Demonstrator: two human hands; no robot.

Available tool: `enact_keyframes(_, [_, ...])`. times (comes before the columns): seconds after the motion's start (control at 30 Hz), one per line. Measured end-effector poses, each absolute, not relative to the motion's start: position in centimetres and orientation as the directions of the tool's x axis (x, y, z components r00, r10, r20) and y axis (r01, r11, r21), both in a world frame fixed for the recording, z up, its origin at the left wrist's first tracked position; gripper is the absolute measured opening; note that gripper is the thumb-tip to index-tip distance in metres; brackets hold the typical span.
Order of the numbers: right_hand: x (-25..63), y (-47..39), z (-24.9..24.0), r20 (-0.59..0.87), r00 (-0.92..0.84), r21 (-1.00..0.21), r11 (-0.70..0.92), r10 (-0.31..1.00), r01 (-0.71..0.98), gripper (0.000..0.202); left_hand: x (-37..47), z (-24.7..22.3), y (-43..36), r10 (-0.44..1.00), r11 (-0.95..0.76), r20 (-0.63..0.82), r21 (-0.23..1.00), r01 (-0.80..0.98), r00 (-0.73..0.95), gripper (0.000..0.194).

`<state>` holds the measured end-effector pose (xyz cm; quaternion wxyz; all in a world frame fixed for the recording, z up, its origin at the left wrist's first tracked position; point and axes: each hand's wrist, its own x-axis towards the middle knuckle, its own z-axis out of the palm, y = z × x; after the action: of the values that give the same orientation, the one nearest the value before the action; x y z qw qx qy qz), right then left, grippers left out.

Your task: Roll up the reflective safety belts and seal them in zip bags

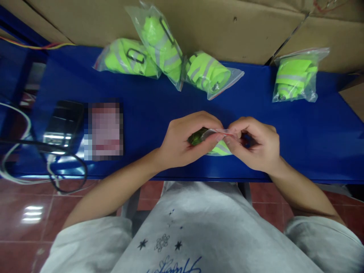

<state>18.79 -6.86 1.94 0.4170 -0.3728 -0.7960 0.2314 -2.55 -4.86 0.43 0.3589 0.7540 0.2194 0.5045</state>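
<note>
Both hands meet near the front edge of the blue table. My left hand (193, 138) pinches the top edge of a clear zip bag (212, 132) between thumb and fingers. Right beside it, my right hand (254, 142) pinches the same edge, where a thin red line runs along the seal. Inside the bag is a neon yellow-green strap with grey reflective stripes (222, 148), partly visible below the thumbs. The hands cover most of the bag.
Along the back lie several bagged neon straps (204, 72), one more bag (297, 77) at the right. Brown cardboard boxes (216, 26) stand behind. A black power box (64, 123) with cables is at left, next to a blurred item (105, 129).
</note>
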Motion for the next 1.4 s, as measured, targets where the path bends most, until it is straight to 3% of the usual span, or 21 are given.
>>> enact_keyframes(0.4, [18.7,-6.9,1.9,0.507,-0.382,-0.685,0.63,0.773,0.365,0.01,-2.5,0.2,-4.8,0.666,-0.683,0.638,0.73,-0.027,0.387,0.01])
enact_keyframes(0.6, [19.5,-6.7,2.2,0.531,-0.357,-0.68,0.637,0.769,0.363,0.013,-3.4,1.3,-4.5,0.776,-0.558,0.553,0.826,-0.081,0.302,0.01])
enact_keyframes(0.73, [20.2,-6.3,2.1,0.546,-0.333,-0.672,0.639,0.769,0.375,0.015,-3.7,2.0,-4.4,0.845,-0.455,0.448,0.889,-0.049,0.291,0.022])
enact_keyframes(1.07, [20.4,-5.9,1.7,0.471,-0.321,-0.691,0.57,0.822,0.444,0.006,-3.6,1.7,-4.0,0.891,-0.446,0.442,0.895,0.012,0.108,0.033])
enact_keyframes(1.23, [20.3,-5.9,1.7,0.461,-0.306,-0.676,0.553,0.833,0.488,0.006,-3.5,1.8,-4.0,0.866,-0.491,0.49,0.871,-0.01,0.098,0.03])
enact_keyframes(1.4, [20.2,-5.8,1.4,0.445,-0.286,-0.67,0.528,0.848,0.522,0.008,-3.5,1.8,-4.1,0.888,-0.414,0.434,0.899,-0.145,0.155,0.031])
